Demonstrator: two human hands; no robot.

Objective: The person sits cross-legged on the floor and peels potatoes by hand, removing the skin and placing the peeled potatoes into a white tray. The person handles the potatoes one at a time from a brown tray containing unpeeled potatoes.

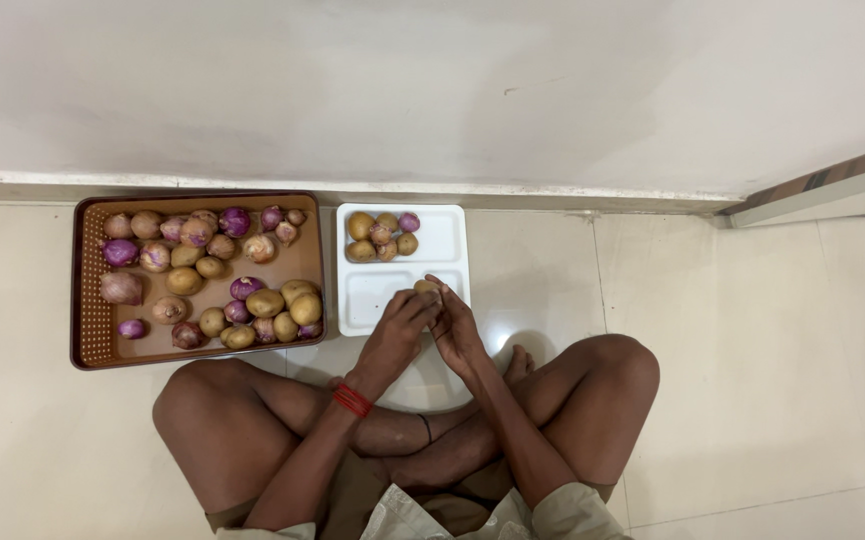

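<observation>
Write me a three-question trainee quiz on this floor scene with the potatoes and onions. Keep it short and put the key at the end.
1. True or false: the left hand and the right hand both touch one potato.
2. Which container holds fewer vegetables: (a) the brown tray, (b) the white compartment tray?
3. Fill in: the held potato is over the white tray's ____ compartment, the one nearer the person.

Key: 1. true, both hands meet on it. 2. b, a small pile of potatoes and onions sits in its far compartment only. 3. empty.
</observation>
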